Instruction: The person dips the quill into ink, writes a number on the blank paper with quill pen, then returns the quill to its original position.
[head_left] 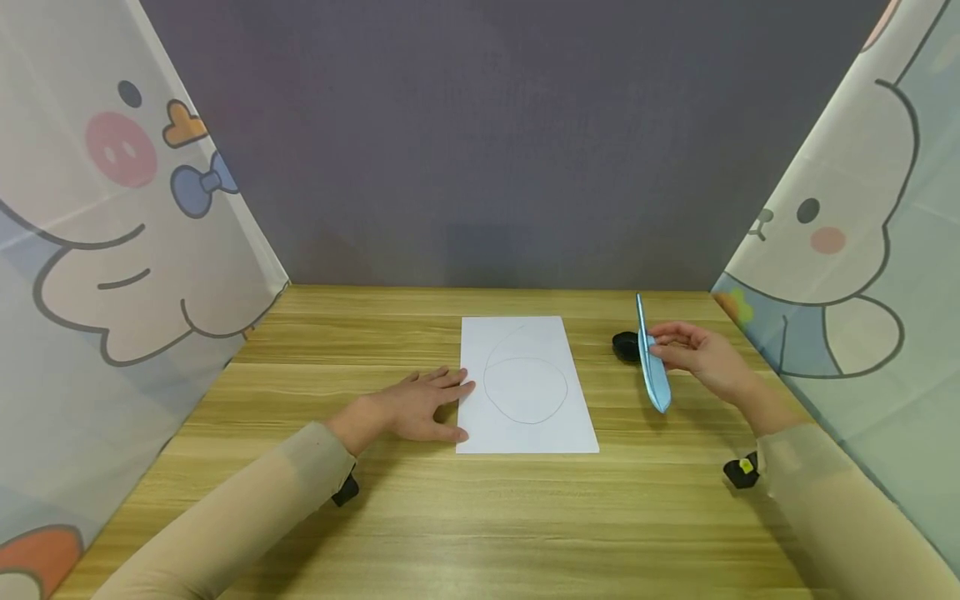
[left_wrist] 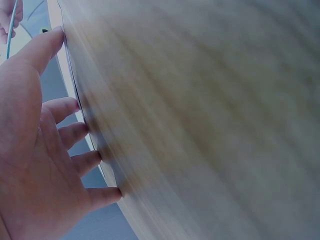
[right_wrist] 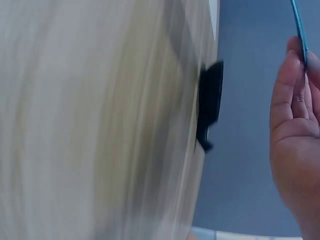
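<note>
A sheet of white paper (head_left: 525, 437) lies on the table, bearing a thin pencil-like circle and a curved line. My left hand (head_left: 420, 408) rests with spread fingers at the paper's left edge; thumb and fingertips touch it. On the right, my right hand (head_left: 708, 358) pinches a thin, flat, light blue item (head_left: 657, 379) between thumb and fingers. It stands nearly upright, seen almost edge-on, so its kind is unclear. The right wrist view shows its narrow edge (right_wrist: 299, 22) above the fingers. Just left of it sits a small black object (head_left: 625, 347), partly hidden in the head view.
The wood-grain table (head_left: 465, 525) ends at a dark grey panel (head_left: 480, 150) at the back. Cartoon-printed cloths hang at the left (head_left: 97, 275) and right (head_left: 847, 275). A black device shows under each wrist.
</note>
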